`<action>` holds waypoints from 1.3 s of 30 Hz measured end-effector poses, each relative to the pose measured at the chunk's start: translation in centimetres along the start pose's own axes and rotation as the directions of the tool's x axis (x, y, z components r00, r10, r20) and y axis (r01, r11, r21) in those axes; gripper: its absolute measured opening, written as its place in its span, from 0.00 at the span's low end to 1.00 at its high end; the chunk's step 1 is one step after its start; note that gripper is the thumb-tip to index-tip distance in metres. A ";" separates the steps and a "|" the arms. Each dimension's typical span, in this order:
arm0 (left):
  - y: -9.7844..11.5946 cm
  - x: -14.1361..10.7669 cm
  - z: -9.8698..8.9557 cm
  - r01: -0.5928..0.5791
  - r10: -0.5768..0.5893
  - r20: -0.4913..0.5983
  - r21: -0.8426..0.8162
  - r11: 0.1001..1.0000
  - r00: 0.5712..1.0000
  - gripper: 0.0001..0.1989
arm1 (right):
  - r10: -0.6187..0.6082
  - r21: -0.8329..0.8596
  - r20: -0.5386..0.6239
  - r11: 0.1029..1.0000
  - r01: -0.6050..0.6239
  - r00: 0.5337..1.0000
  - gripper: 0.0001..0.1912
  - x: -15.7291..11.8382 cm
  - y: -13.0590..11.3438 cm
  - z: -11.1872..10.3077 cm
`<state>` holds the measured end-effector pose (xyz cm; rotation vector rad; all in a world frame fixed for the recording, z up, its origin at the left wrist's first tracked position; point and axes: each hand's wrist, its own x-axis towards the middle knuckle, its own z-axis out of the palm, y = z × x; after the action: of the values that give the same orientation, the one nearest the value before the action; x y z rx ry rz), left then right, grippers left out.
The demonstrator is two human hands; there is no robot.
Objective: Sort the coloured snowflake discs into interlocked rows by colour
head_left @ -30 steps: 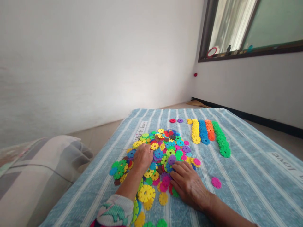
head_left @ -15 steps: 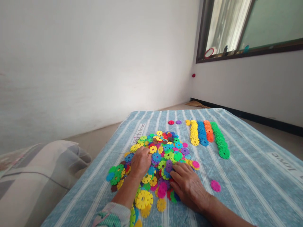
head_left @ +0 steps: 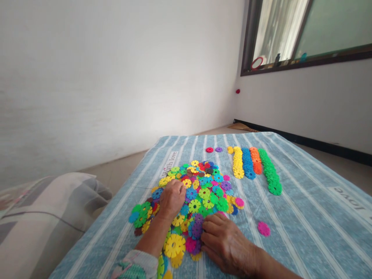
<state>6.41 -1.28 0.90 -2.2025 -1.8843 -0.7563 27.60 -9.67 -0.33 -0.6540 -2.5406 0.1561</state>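
Note:
A heap of colourful slotted plastic snowflake discs (head_left: 204, 192) covers the near middle of the cloth. My left hand (head_left: 173, 197) rests on the heap's left part, fingers curled inward; whatever they hold is hidden. Low on the heap's right side is my right hand (head_left: 226, 242), fingers bent and pressed together against the edge of a purple snowflake disc (head_left: 198, 225). A pink disc (head_left: 190, 245) lies just left of those fingers. Large yellow discs (head_left: 174, 245) lie near my left wrist.
Overlapping rows of yellow (head_left: 238, 162), blue (head_left: 248, 163), orange (head_left: 256, 161) and green discs (head_left: 270, 172) lie at the right. Single red (head_left: 209, 150), purple (head_left: 219, 149) and pink discs (head_left: 264, 228) sit apart on the striped cloth (head_left: 308, 209). Grey-white fabric (head_left: 58, 217) bulges at left.
My right hand has pulled back toward me and slightly left, and purple and pink discs have shifted with it. Green discs beneath are now uncovered. My left hand has hardly moved.

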 end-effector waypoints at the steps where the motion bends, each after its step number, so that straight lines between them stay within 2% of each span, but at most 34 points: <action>1: 0.0 0.0 0.1 -0.008 0.007 -0.016 -0.016 1.000 1.000 0.10 | -0.003 -0.007 -0.010 1.000 0.003 1.000 0.09 -0.1 0.0 0.2; 5: 0.4 -0.2 0.2 -0.076 0.071 -0.068 -0.080 0.994 0.995 0.08 | 0.031 -0.050 -0.081 0.998 -0.035 0.996 0.11 -0.5 0.5 0.8; 9: 1.2 -0.4 -0.1 -0.132 0.133 -0.003 -0.094 0.987 0.991 0.05 | 0.084 -0.115 -0.194 0.987 -0.108 0.977 0.13 -0.9 1.5 0.9; 14: 1.7 -0.4 -0.3 -0.116 0.125 0.073 -0.120 0.986 0.989 0.05 | 0.139 -0.162 -0.252 0.970 -0.184 0.958 0.14 -1.3 2.8 0.7; 19: 1.8 -0.2 -0.3 -0.101 0.108 0.029 -0.182 0.978 0.994 0.06 | 0.190 -0.151 -0.274 0.959 -0.238 0.943 0.15 -1.5 3.5 0.0; 24: 1.6 -0.2 -0.2 0.017 -0.015 0.009 -0.346 0.938 1.000 0.07 | 0.168 -0.117 -0.258 0.972 -0.204 0.951 0.14 -1.2 2.7 -0.1; 30: 0.8 0.1 0.1 0.189 -0.180 0.075 -0.603 0.775 0.981 0.10 | 0.134 -0.036 -0.178 0.989 -0.143 0.975 0.13 -1.1 1.6 0.4; 34: 0.6 0.2 0.3 0.225 -0.231 0.077 -0.649 0.726 0.970 0.10 | 0.132 0.005 -0.163 0.991 -0.134 0.978 0.13 -1.2 1.5 0.6; 39: 0.7 0.2 0.3 0.260 -0.275 0.081 -0.649 0.715 0.958 0.11 | 0.124 0.020 -0.159 0.992 -0.122 0.980 0.13 -1.3 1.5 0.6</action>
<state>7.12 -1.13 0.91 -2.2421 -2.1946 -1.7250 28.86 -8.99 -1.79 -0.7881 -2.3456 0.1529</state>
